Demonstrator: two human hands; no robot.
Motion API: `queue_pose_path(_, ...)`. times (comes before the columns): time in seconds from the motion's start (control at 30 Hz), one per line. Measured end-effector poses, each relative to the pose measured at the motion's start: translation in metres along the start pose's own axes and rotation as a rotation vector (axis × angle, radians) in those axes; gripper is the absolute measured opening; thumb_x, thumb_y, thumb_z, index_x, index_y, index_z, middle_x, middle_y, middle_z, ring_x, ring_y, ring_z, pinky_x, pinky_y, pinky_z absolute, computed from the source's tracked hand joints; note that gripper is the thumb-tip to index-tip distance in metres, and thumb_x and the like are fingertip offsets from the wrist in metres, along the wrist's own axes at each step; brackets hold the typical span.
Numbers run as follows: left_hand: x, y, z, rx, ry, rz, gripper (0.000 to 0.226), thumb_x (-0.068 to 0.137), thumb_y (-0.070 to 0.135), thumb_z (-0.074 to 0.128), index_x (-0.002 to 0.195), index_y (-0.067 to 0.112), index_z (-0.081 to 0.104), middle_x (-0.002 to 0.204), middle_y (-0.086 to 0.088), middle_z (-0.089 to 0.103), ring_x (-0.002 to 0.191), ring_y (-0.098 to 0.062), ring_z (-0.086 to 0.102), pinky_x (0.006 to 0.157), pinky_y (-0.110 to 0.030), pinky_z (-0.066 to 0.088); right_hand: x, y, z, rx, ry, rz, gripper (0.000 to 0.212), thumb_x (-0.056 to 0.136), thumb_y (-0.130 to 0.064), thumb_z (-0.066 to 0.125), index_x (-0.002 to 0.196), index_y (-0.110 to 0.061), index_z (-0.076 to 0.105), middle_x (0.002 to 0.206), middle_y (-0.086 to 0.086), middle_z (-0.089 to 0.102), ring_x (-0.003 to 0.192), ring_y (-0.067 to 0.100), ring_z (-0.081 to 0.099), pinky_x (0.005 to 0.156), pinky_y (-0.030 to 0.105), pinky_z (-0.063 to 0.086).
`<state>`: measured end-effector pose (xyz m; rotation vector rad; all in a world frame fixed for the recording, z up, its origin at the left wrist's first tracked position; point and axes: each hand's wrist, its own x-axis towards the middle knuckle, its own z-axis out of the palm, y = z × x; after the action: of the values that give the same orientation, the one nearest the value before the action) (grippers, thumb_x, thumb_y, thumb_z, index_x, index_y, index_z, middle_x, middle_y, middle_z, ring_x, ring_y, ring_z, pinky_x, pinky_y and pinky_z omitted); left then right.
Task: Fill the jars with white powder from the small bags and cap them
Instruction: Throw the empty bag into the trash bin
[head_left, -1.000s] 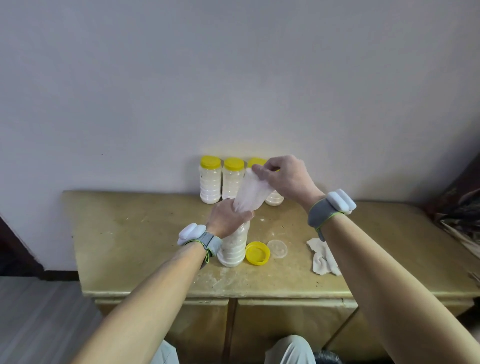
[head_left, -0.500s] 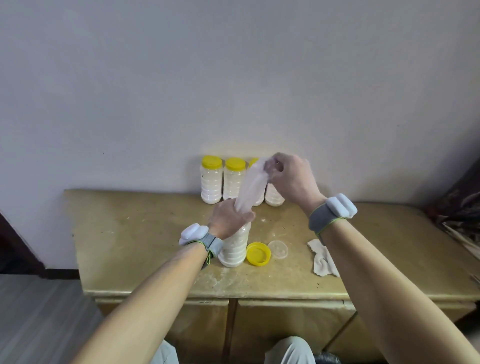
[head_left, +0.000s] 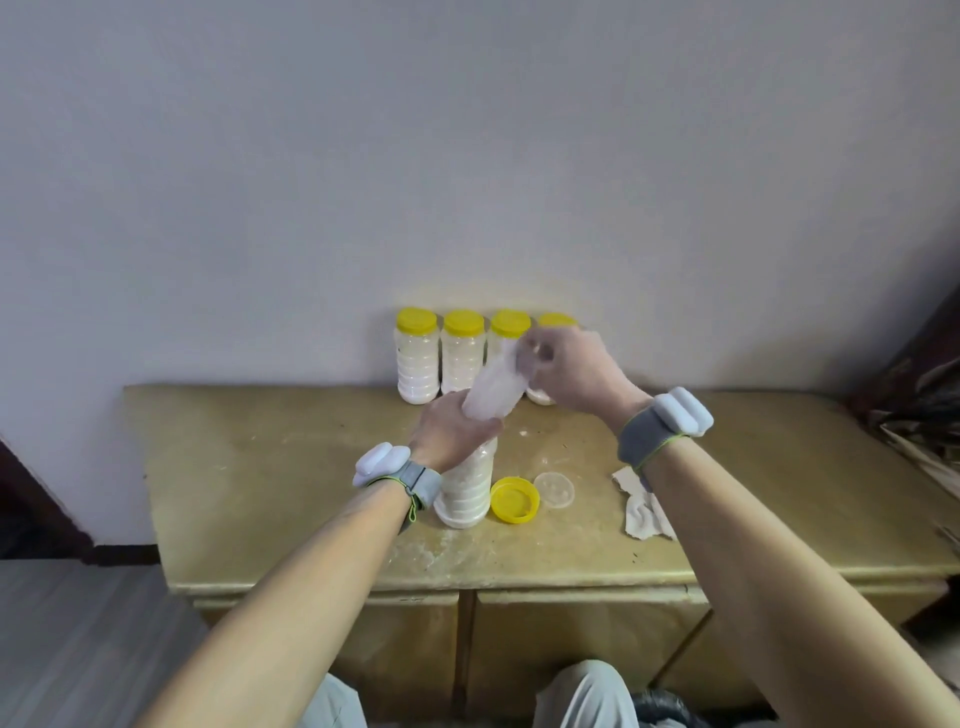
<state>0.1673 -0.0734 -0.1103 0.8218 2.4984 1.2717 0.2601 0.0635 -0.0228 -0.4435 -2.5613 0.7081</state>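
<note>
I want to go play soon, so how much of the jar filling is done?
Four capped jars stand full at the back, so those look done. Now the left hand holds the small bag at the mouth of the open jar, while the right hand tips the bag's other end up. Left to do: the clear inner lid and yellow cap lie beside it, not yet on.

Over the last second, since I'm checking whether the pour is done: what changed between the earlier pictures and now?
The right hand, pinching the bag by its top, lifted it, drifted right, then dipped slightly, uncovering more of the capped jars. Nothing grasped or released. The left hand still grips the bag at the mouth of the open jar; loose yellow lid, clear disc and cloth unmoved.
</note>
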Motion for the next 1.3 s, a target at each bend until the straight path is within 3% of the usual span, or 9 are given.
queue_pose_path(0.07, 0.001, -0.002, 0.000, 0.024, -0.002, 0.010, 0.031, 0.081, 0.039, 0.076, 0.104, 0.019, 0.068, 0.103, -0.003, 0.070, 0.094, -0.023, 0.062, 0.074, -0.031, 0.043, -0.002, 0.012, 0.006, 0.099, 0.015, 0.060, 0.015, 0.093, -0.021, 0.056, 0.088, -0.023, 0.070, 0.070, -0.005, 0.068, 0.066, 0.009, 0.062, 0.061, 0.018, 0.046)
queue_pose_path(0.17, 0.001, -0.004, -0.002, 0.021, 0.002, 0.013, 0.055, 0.075, 0.049, 0.082, 0.116, 0.019, 0.061, 0.105, 0.003, 0.065, 0.098, -0.021, 0.062, 0.084, -0.036, 0.051, -0.001, 0.036, 0.010, 0.377, 0.345, 0.275, 0.011, 0.092, -0.023, 0.055, 0.089, -0.024, 0.065, 0.082, 0.001, 0.072, 0.084, 0.022, 0.069, 0.078, 0.034, 0.052)
queue_pose_path(0.3, 0.006, -0.003, -0.010, -0.133, 0.047, -0.011, 0.081, 0.053, 0.061, 0.088, 0.119, 0.031, 0.053, 0.105, 0.009, 0.069, 0.098, -0.014, 0.067, 0.091, -0.034, 0.053, -0.019, 0.080, 0.024, 0.449, 0.337, 0.601, 0.017, 0.093, -0.026, 0.053, 0.086, -0.013, 0.062, 0.078, 0.004, 0.063, 0.073, 0.029, 0.060, 0.067, 0.036, 0.049)
queue_pose_path(0.43, 0.015, -0.010, -0.021, -0.156, -0.042, 0.003, 0.049, 0.066, 0.043, 0.089, 0.105, 0.029, 0.065, 0.092, 0.009, 0.075, 0.096, -0.013, 0.070, 0.096, -0.037, 0.053, -0.050, 0.109, 0.052, 0.579, 0.184, 0.752, 0.014, 0.096, -0.017, 0.051, 0.083, -0.015, 0.057, 0.078, 0.008, 0.064, 0.054, 0.018, 0.049, 0.044, 0.026, 0.037)
queue_pose_path(0.57, 0.020, -0.001, -0.021, -0.070, 0.003, 0.056, 0.010, 0.082, 0.028, 0.080, 0.086, 0.029, 0.071, 0.091, 0.011, 0.075, 0.095, -0.011, 0.069, 0.090, -0.029, 0.052, -0.076, 0.118, 0.072, 0.592, -0.012, 0.771, 0.008, 0.098, -0.016, 0.051, 0.099, -0.015, 0.059, 0.087, 0.004, 0.070, 0.061, 0.014, 0.058, 0.046, 0.022, 0.043)
queue_pose_path(0.8, 0.023, 0.030, -0.005, 0.049, -0.029, 0.180, 0.004, 0.088, 0.023, 0.073, 0.091, 0.025, 0.071, 0.092, 0.007, 0.073, 0.093, -0.014, 0.067, 0.088, -0.031, 0.052, -0.089, 0.120, 0.069, 0.496, -0.084, 0.633, 0.033, 0.081, -0.003, 0.058, 0.110, -0.018, 0.055, 0.090, -0.001, 0.064, 0.077, 0.020, 0.061, 0.056, 0.027, 0.050)
queue_pose_path(0.93, 0.016, 0.049, 0.017, 0.165, -0.092, 0.274, 0.006, 0.091, 0.023, 0.068, 0.089, 0.029, 0.066, 0.093, 0.007, 0.070, 0.089, -0.015, 0.065, 0.080, -0.028, 0.049, -0.101, 0.124, 0.054, 0.529, -0.148, 0.507, 0.040, 0.055, -0.014, 0.061, 0.095, -0.013, 0.057, 0.082, 0.000, 0.061, 0.079, 0.021, 0.056, 0.067, 0.030, 0.047)
queue_pose_path(1.13, -0.009, 0.063, 0.077, 0.187, -0.272, 0.376, 0.012, 0.089, 0.019, 0.068, 0.086, 0.031, 0.065, 0.083, 0.015, 0.067, 0.084, -0.009, 0.062, 0.079, -0.027, 0.047, -0.144, 0.162, 0.051, 0.549, -0.020, 0.544, 0.030, 0.080, -0.038, 0.072, 0.097, -0.013, 0.069, 0.087, -0.002, 0.075, 0.080, 0.017, 0.070, 0.072, 0.033, 0.053)
queue_pose_path(1.3, -0.035, 0.052, 0.128, 0.167, -0.336, 0.346, 0.012, 0.088, 0.022, 0.066, 0.098, 0.026, 0.061, 0.077, 0.014, 0.064, 0.082, -0.017, 0.064, 0.078, -0.032, 0.051, -0.202, 0.200, 0.049, 0.624, 0.129, 0.739, 0.014, 0.082, -0.017, 0.071, 0.078, -0.004, 0.066, 0.071, 0.001, 0.066, 0.067, 0.015, 0.059, 0.063, 0.028, 0.044)
